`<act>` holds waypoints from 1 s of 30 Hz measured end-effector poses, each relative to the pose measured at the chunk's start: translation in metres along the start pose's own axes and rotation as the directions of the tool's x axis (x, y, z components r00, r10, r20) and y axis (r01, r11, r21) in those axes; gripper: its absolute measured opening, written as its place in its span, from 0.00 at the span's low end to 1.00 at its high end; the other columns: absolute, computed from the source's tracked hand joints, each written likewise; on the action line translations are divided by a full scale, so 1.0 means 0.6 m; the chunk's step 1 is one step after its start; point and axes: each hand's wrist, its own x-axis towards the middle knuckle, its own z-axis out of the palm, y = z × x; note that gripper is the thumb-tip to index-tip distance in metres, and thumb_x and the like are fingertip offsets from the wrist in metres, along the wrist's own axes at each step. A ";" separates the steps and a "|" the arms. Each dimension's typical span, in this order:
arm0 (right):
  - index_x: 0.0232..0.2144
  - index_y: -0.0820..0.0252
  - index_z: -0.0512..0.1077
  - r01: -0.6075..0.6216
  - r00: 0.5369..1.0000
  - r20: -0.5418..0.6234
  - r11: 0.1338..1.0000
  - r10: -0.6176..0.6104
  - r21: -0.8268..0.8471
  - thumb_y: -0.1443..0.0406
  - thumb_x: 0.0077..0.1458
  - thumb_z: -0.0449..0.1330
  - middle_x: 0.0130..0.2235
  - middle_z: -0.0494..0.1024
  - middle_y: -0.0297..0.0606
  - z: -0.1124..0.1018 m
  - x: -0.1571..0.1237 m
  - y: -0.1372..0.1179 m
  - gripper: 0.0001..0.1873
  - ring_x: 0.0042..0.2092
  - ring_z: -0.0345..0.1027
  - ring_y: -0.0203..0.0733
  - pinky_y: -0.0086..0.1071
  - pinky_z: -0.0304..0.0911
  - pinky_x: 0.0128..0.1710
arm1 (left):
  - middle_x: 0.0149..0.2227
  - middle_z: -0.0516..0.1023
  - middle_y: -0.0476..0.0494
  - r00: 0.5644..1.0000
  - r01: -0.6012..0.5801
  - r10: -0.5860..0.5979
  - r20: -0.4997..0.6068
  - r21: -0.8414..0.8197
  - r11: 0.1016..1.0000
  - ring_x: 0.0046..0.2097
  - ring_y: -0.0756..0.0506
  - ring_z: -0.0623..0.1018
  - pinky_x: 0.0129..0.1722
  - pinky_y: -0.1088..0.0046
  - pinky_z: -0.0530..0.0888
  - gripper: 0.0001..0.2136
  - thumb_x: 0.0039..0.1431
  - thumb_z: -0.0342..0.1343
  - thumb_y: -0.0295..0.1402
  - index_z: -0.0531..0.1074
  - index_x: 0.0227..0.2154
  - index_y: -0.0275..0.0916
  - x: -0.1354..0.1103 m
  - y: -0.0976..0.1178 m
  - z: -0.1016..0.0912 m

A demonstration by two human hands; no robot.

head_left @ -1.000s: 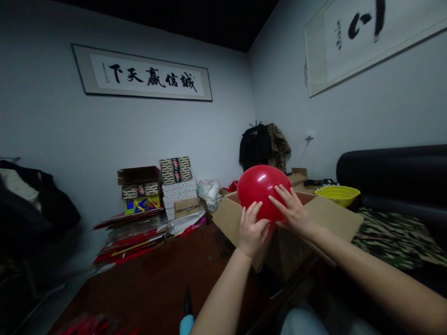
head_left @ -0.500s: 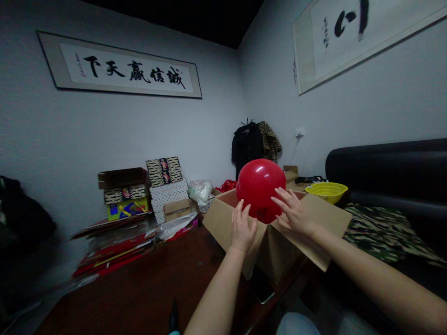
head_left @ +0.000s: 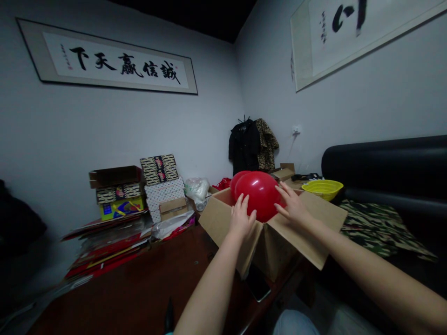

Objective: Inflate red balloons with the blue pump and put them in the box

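Observation:
A shiny red balloon (head_left: 257,193) sits in the mouth of an open cardboard box (head_left: 221,216), its lower part inside. Behind it, the edge of another red rounded shape, seemingly a second balloon (head_left: 237,179), shows on the left. My left hand (head_left: 241,217) is open at the balloon's near left side, fingers raised and apart. On the other side, my right hand (head_left: 293,204) is open too, its spread fingertips at the balloon's right edge. Whether the fingertips press on the balloon, I cannot tell. Both hands are over the box's near flaps.
A phone (head_left: 257,284) lies by the box on the dark wooden table (head_left: 139,288). Stacked boxes and flat cardboard (head_left: 115,242) stand at left. A yellow basket (head_left: 323,188), camouflage cloth (head_left: 380,228) and black sofa (head_left: 384,163) are at right.
The red balloon has sunk lower into the box, and the red shape behind it has come into view. My hands remain at its sides with fingers spread. The view has shifted slightly.

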 end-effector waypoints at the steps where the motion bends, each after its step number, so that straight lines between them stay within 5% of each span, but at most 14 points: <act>1: 0.59 0.57 0.47 -0.001 1.000 0.011 1.000 0.001 0.001 0.55 0.53 0.51 0.62 0.47 0.43 0.003 -0.001 -0.002 0.34 0.62 0.39 0.50 0.49 0.46 0.58 | 0.62 0.51 0.38 1.000 0.014 -0.014 0.019 0.009 1.000 0.61 0.40 0.53 0.58 0.55 0.53 0.27 0.56 0.48 0.39 0.53 0.58 0.41 -0.001 -0.002 0.001; 17: 0.56 0.53 0.56 -0.026 0.975 0.221 1.000 0.023 0.012 0.51 0.55 0.49 0.61 0.52 0.45 0.048 -0.009 -0.017 0.29 0.60 0.47 0.52 0.52 0.49 0.54 | 0.63 0.48 0.38 0.940 0.063 -0.121 0.320 0.188 0.980 0.62 0.38 0.51 0.57 0.50 0.48 0.29 0.57 0.39 0.49 0.51 0.59 0.44 0.000 -0.023 0.014; 30: 0.56 0.55 0.56 0.027 0.982 0.189 1.000 -0.025 -0.007 0.51 0.56 0.47 0.61 0.51 0.46 0.034 -0.006 -0.037 0.28 0.61 0.44 0.51 0.52 0.44 0.56 | 0.63 0.47 0.38 0.951 -0.044 -0.040 0.305 0.265 0.963 0.63 0.38 0.45 0.57 0.50 0.45 0.31 0.56 0.39 0.51 0.49 0.60 0.43 -0.013 -0.008 -0.014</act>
